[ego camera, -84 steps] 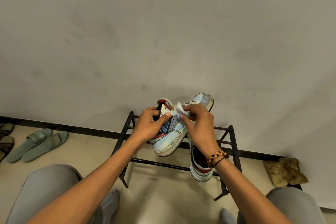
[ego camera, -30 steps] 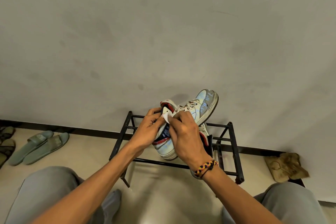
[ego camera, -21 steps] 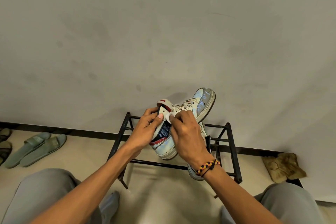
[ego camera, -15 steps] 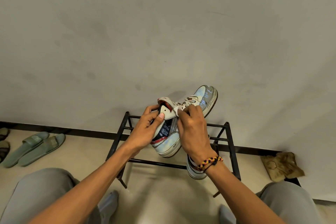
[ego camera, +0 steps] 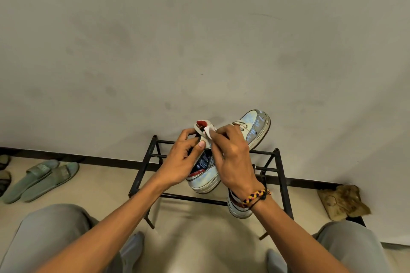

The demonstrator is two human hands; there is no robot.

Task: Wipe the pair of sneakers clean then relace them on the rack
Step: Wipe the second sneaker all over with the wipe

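Sneaker (ego camera: 224, 157) in both hands, lifted above the black rack (ego camera: 282, 186), its long axis running from the heel near the person, low and left, up and away to the toe at the upper right, close to the wall. Left hand (ego camera: 182, 159) grips the heel end, thumb pressed on the collar, fingers curled round the back. Right hand (ego camera: 233, 157) pinches a small white wipe (ego camera: 209, 132) against the tongue at the shoe's opening, so the wipe sits right between the two hands and the right one is nearer the unwiped toe. I judge the next stroke should run along that axis toward the toe, with the left hand holding the heel steady. Second sneaker (ego camera: 238, 208) lies on the rack below the right wrist, partly hidden. Wiping looks unfinished; relacing not yet begun
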